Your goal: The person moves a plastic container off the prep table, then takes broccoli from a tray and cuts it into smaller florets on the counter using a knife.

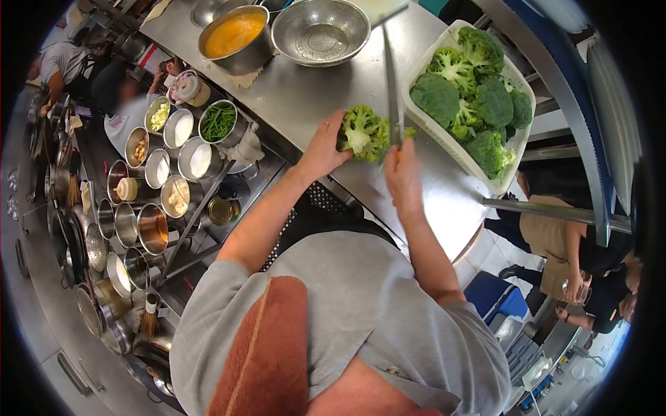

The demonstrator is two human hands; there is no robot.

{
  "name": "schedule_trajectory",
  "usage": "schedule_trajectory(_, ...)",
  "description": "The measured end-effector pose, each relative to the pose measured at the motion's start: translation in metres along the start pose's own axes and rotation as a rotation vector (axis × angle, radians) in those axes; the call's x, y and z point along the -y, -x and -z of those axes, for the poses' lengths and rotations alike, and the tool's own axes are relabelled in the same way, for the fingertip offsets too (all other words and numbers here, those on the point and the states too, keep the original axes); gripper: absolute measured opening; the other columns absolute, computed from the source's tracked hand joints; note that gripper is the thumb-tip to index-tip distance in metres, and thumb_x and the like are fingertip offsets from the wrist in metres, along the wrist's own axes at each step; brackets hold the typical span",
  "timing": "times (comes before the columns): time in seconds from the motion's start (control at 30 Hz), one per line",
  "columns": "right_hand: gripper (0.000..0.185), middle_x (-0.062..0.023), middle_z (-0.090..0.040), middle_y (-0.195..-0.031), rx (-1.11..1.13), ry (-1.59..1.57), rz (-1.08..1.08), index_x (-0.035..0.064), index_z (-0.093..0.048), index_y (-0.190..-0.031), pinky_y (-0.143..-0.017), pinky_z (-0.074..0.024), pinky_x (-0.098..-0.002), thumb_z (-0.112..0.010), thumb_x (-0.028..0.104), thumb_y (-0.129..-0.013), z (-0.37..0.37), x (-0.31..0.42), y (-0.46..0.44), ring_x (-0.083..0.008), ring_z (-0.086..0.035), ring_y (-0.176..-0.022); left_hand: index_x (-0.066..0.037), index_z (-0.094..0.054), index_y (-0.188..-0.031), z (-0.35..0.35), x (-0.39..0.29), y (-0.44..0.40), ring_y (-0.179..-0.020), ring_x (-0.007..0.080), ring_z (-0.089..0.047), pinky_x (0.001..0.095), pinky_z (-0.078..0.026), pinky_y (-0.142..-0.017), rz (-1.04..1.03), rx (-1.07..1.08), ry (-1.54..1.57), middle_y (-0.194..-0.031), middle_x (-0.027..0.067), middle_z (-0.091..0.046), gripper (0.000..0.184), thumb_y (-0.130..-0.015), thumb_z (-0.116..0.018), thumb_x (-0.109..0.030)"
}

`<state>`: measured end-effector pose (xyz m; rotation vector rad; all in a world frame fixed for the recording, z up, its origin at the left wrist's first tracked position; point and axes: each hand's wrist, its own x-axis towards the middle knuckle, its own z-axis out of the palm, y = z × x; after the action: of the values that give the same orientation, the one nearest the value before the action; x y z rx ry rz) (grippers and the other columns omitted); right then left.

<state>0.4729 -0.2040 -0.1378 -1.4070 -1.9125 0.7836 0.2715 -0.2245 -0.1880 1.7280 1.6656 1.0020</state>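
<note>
Fingers of my left hand (326, 149) curl around the left side of a broccoli head (362, 135), whose pale cut stem faces up. My right hand (404, 177), slightly blurred, is closed on the handle of a long knife (393, 83). The blade points away from me, along the right side of the broccoli. A small green piece (409, 132) shows just right of the blade. To the right, a white basket (430, 135) holds several broccoli heads (494, 102).
On the steel counter (291, 104) stand a pot of orange liquid (236, 36) and a perforated metal bowl (320, 31). Metal containers of ingredients (195, 158) fill a rack at left. Co-workers are at the upper left (62, 62) and right (555, 229).
</note>
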Motion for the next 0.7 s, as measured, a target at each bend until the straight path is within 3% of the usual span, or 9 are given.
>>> schedule_trajectory(0.13,0.013,-0.0253,-0.055,-0.066,-0.122,0.091,0.050,-0.0010,-0.046,-0.092,-0.051,-0.0409,-0.0475,-0.052,0.009,-0.098,0.016,-0.018,-0.021,-0.0425,-0.056,-0.058,0.002,-0.034,-0.142,0.004,-0.004,-0.008,-0.128,0.0414,-0.046,0.0445,-0.039,-0.109,0.010,-0.011,0.010,-0.137,0.0275,-0.047,0.094,-0.067,-0.083,-0.026)
schedule_trajectory(0.2,0.010,-0.0268,-0.059,-0.069,-0.090,0.100,-0.028,-0.0009,-0.048,-0.092,-0.052,-0.0442,-0.0509,-0.054,0.006,-0.094,0.020,-0.007,-0.011,-0.0472,-0.060,-0.062,0.001,-0.038,-0.142,-0.013,-0.023,-0.011,-0.130,0.0420,-0.045,0.0443,-0.038,-0.110,0.442,-0.167,0.243,-0.139,0.0290,-0.045,0.093,-0.067,-0.081,-0.033)
schedule_trajectory(0.23,0.010,-0.0268,-0.059,-0.069,-0.091,0.101,-0.038,-0.0009,-0.048,-0.092,-0.052,-0.0442,-0.0509,-0.054,0.006,-0.094,0.015,-0.007,-0.003,-0.0472,-0.060,-0.062,0.001,-0.038,-0.142,-0.011,-0.020,-0.014,-0.130,0.0420,-0.045,0.0443,-0.038,-0.110,0.445,-0.156,0.243,-0.139,0.0290,-0.045,0.093,-0.067,-0.081,-0.033)
schedule_trajectory(0.33,0.012,-0.0253,-0.059,-0.067,-0.153,0.005,-0.052,-0.0009,-0.048,-0.090,-0.052,-0.0448,-0.0489,-0.056,0.006,-0.094,0.005,-0.007,0.012,-0.0458,-0.060,-0.061,-0.002,-0.044,-0.140,0.002,-0.011,-0.040,-0.131,0.0420,-0.043,0.0436,-0.038,-0.111,0.099,0.043,0.142,-0.144,0.0261,-0.041,0.085,-0.068,-0.078,-0.029)
schedule_trajectory(0.37,0.012,-0.0253,-0.059,-0.067,-0.155,0.010,-0.051,-0.0009,-0.048,-0.090,-0.052,-0.0448,-0.0489,-0.056,0.006,-0.094,0.009,-0.008,0.015,-0.0458,-0.060,-0.061,-0.002,-0.044,-0.140,0.009,-0.007,-0.039,-0.131,0.0420,-0.043,0.0436,-0.038,-0.111,0.097,0.043,0.147,-0.144,0.0261,-0.041,0.085,-0.068,-0.078,-0.029)
schedule_trajectory(0.43,0.012,-0.0250,-0.058,-0.066,-0.134,-0.016,-0.153,-0.0003,-0.047,-0.091,-0.052,-0.0445,-0.0488,-0.056,0.007,-0.095,0.012,-0.008,0.023,-0.0452,-0.060,-0.061,0.000,-0.042,-0.140,0.022,0.002,-0.034,-0.129,0.0407,-0.045,0.0422,-0.040,-0.109,-0.336,0.025,-0.228,-0.142,0.0252,-0.044,0.088,-0.065,-0.080,-0.027)
schedule_trajectory(0.47,0.012,-0.0250,-0.058,-0.066,-0.130,-0.024,-0.167,-0.0003,-0.047,-0.091,-0.052,-0.0445,-0.0488,-0.056,0.007,-0.095,0.010,-0.005,0.027,-0.0452,-0.060,-0.061,0.000,-0.042,-0.140,0.021,0.005,-0.031,-0.129,0.0407,-0.045,0.0422,-0.040,-0.109,-0.329,0.040,-0.233,-0.142,0.0252,-0.044,0.088,-0.065,-0.080,-0.027)
schedule_trajectory(0.53,0.013,-0.0251,-0.057,-0.067,-0.051,-0.032,-0.126,0.0002,-0.046,-0.091,-0.053,-0.0441,-0.0486,-0.057,0.007,-0.094,0.011,0.001,0.028,-0.0454,-0.058,-0.061,0.001,-0.039,-0.141,0.016,0.008,-0.032,-0.130,0.0411,-0.045,0.0419,-0.040,-0.110,0.026,0.016,0.036,-0.143,0.0248,-0.042,0.094,-0.061,-0.082,-0.023)
schedule_trajectory(0.7,0.014,-0.0266,-0.057,-0.071,-0.055,-0.021,-0.029,0.0006,-0.045,-0.090,-0.055,-0.0442,-0.0497,-0.058,0.006,-0.094,-0.007,0.002,0.012,-0.0476,-0.058,-0.066,0.001,-0.037,-0.143,0.003,0.000,-0.025,-0.129,0.0393,-0.046,0.0414,-0.039,-0.110,-0.091,-0.059,0.008,-0.139,0.0234,-0.045,0.098,-0.058,-0.083,-0.018)
